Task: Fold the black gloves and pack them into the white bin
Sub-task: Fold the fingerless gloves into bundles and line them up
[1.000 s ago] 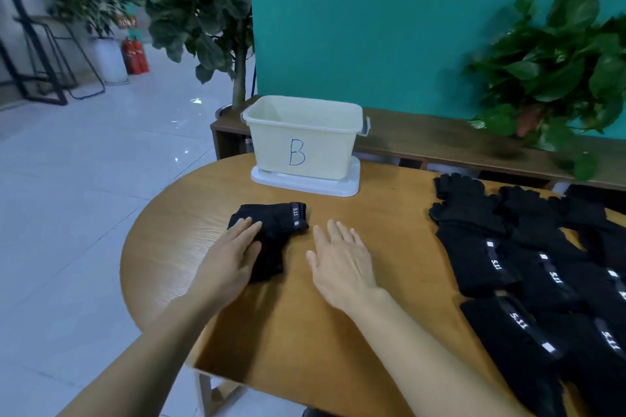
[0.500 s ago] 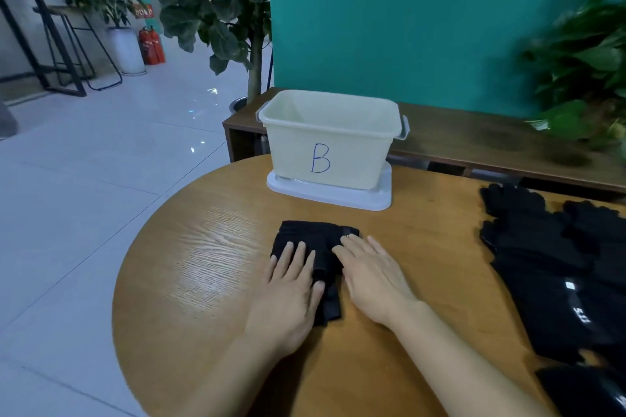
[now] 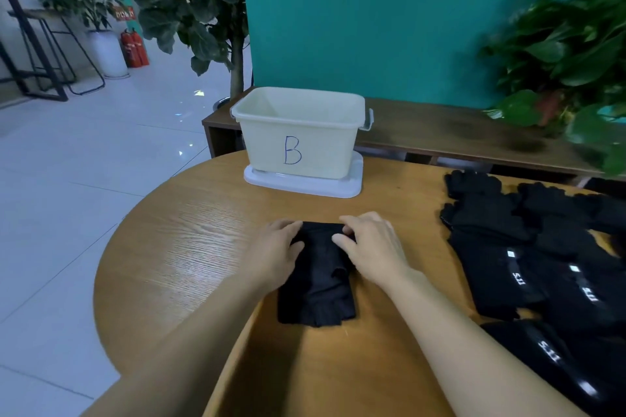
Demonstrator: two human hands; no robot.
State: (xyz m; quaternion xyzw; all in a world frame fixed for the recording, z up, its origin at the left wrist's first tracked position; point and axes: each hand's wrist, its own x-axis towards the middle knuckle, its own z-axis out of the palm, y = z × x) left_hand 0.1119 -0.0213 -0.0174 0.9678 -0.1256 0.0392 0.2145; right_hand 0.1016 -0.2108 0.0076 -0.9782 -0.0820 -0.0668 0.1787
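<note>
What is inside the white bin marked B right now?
The white plastic bin marked B shows only bare inner walls near the rim; no glove is visible inside. Its front wall hides the floor, so the bottom cannot be checked.

Round wooden table (image 3: pixel 189 257) with white bin (image 3: pixel 299 142) on lid (image 3: pixel 301 184), folded glove (image 3: pixel 316 284), glove pile (image 3: pixel 542 267).

Folded black glove (image 3: pixel 316 284) lies flat between my left hand (image 3: pixel 275 254) and right hand (image 3: pixel 372 247), its far edge under my fingertips, its near end reaching toward me. White bin (image 3: pixel 299 142), marked with a blue B, stands upright beyond my hands. Unfolded black gloves (image 3: pixel 528 264) lie heaped, overlapping, off my right hand.
</note>
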